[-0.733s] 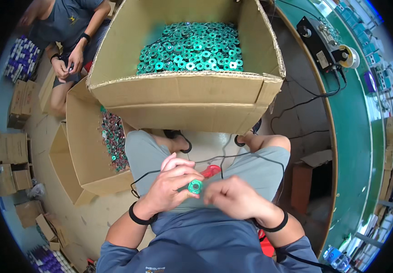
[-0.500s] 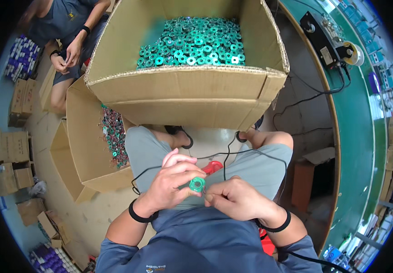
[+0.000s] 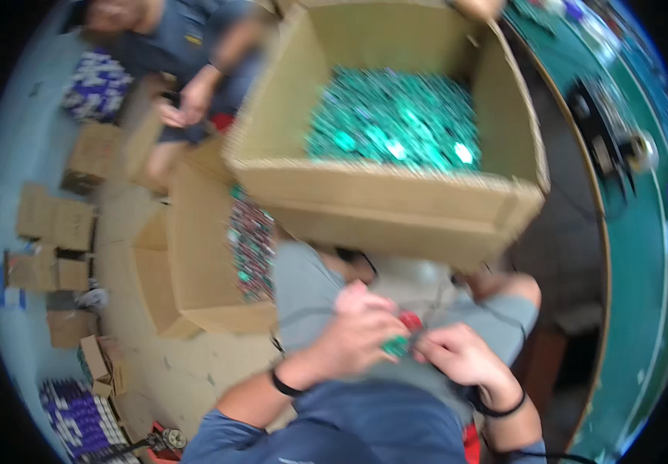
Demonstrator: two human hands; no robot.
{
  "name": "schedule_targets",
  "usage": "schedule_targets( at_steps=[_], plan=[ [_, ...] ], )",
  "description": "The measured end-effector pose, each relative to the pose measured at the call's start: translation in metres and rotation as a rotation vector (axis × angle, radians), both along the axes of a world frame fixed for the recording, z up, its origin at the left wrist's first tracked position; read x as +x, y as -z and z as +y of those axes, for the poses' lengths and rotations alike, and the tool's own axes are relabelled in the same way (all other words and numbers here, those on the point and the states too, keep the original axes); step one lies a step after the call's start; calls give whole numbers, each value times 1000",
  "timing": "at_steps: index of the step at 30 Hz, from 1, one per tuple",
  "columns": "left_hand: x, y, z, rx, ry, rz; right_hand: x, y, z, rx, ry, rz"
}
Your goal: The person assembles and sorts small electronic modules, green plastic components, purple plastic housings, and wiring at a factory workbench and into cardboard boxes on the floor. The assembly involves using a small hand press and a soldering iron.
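The view is smeared by motion. Above my lap, my left hand [image 3: 361,331] grips a small green ring-shaped part [image 3: 396,346] between thumb and fingers. Close beside it on the right, my right hand [image 3: 461,354] is closed in a pinch; what lies in its fingertips is too blurred to make out. A red object [image 3: 410,320] shows just beyond the hands, over my lap. In front of my knees stands a large cardboard box [image 3: 380,216] holding a heap of similar green parts [image 3: 396,116].
Left of my knee, a second cardboard box [image 3: 218,282] holds green parts with reddish wires [image 3: 250,247]. A co-worker [image 3: 194,93] sits at the far left. On the right runs a green workbench [image 3: 635,309] with a black device [image 3: 601,127]. Cartons [image 3: 71,220] line the left wall.
The whole view has swung, so the boxes, bench and my hands appear farther right and lower. My hands keep their places around the green part.
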State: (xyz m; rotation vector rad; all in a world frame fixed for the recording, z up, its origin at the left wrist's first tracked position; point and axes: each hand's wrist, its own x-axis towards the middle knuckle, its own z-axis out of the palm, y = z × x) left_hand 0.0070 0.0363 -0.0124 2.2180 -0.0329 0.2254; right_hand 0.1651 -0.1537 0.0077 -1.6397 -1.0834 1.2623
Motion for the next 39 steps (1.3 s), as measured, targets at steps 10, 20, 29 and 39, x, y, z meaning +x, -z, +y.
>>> schedule_targets(
  at_steps=[10,20,29,39],
  plan=[
    [2,15,-14,-19,48,-18,-7,-15,-12,-35,4,93],
    [8,17,-12,-26,33,-69,2,-12,-11,-74,97,118],
    [2,23,-9,-6,16,-75,-8,15,-15,108,7,-17],
    [16,4,-23,67,41,-80,-8,9,-13,250,257,-143]
  ],
)
